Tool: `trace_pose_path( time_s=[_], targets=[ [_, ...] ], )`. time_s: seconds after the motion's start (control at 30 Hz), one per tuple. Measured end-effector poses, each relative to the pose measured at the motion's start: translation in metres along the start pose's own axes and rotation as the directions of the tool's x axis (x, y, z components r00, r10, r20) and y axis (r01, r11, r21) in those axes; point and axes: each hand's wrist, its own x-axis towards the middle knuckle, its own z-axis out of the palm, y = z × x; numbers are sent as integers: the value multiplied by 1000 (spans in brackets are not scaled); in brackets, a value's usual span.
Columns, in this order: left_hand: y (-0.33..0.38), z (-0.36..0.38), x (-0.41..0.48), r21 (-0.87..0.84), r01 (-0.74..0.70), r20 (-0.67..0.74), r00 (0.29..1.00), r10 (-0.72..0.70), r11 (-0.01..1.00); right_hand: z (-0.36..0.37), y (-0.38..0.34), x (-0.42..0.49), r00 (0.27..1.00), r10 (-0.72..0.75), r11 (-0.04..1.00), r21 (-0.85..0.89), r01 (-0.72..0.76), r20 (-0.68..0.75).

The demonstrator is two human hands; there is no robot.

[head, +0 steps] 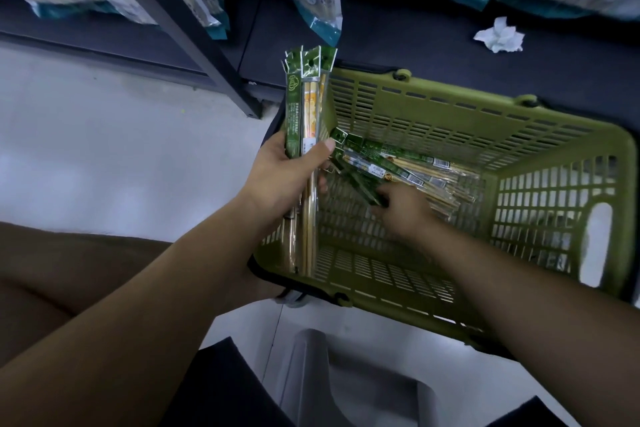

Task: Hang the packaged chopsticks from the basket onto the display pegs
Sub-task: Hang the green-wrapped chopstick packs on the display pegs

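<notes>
- Head view: the left hand (287,177) is reaching in from the near-left and gripping a chopstick bundle (304,107). The thumb is lying across the front of it and the fingers are curling round behind.
- The chopstick bundle is standing nearly upright over the left edge of the basket (554,135), green header cards at the top.
- The right hand (401,211) is reaching down inside the basket. Its fingers are curling round one dark green pack (363,187) at the near end of the chopstick pile (415,173).
- The chopstick pile is lying on the basket floor, towards the far edge.
- A grey stool (346,381) is standing just near of the basket.
- A crumpled paper (498,36) is lying on the dark shelf base (415,45), beyond the basket's far edge.
</notes>
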Motion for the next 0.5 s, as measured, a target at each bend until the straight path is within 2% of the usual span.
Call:
trace_pose_path(
  time_s=[0.13, 0.23, 0.33, 0.4, 0.5],
  targets=[
    [7, 5, -1, -100, 61, -50, 997, -66, 993, -44, -31, -11, 994, -68, 960, 267, 89, -87],
    [13, 13, -3, -149, 81, -28, 996, -86, 985, -79, -60, -30, 990, -91, 850, 510, 134, -110],
    [23, 23, -12, -133, 122, 28, 992, -120, 984, -107, -85, -52, 989, -143, 723, 677, 137, -48],
    [31, 30, -18, -136, 114, 86, 991, -103, 984, -122, -97, -66, 980, -189, 752, 632, 188, -67],
    [49, 39, -28, -131, 26, 121, 993, -10, 991, -145, -106, -88, 940, -259, 890, 323, 322, -222]
  ],
)
